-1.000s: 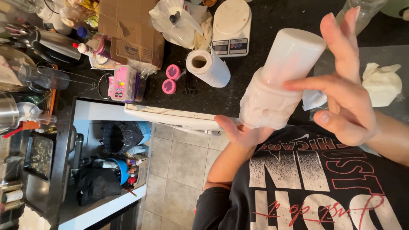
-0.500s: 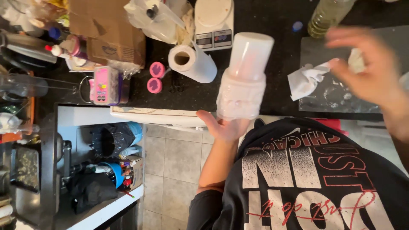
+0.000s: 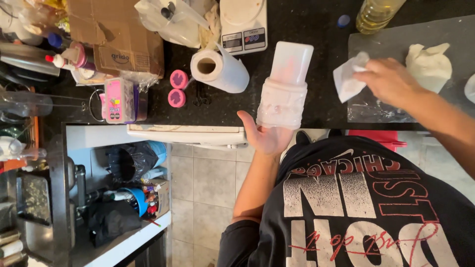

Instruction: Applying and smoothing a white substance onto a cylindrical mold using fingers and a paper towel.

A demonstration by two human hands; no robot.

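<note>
Dark counter; right hand now off container.

I am balancing one white plastic container on my left palm and pinching one crumpled tissue in my right hand. Left of the container are sitting one paper towel roll and two pink caps; above it, one kitchen scale.

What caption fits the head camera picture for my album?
Left hand balances a white container while right hand grips a crumpled wipe.
</note>
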